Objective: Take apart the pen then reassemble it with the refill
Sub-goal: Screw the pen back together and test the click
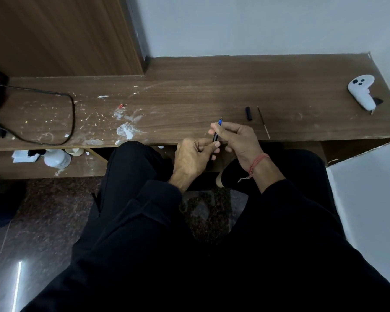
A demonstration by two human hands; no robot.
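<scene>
Both of my hands hold a dark pen point(216, 138) with a blue front section, just over the front edge of the wooden desk point(189, 97). My left hand point(194, 155) grips its lower barrel with curled fingers. The upper part, near the blue tip, is pinched by my right hand point(236, 138). On the desk behind my right hand lie a black pen cap point(248, 113) and a thin refill point(263, 122), side by side and apart from both hands.
A white game controller point(361, 91) lies at the desk's far right. A black cable point(70, 113) loops at the left, beside white paint smears point(126, 129). A white bottle point(56, 158) sits on the lower shelf. My legs in black trousers fill the foreground.
</scene>
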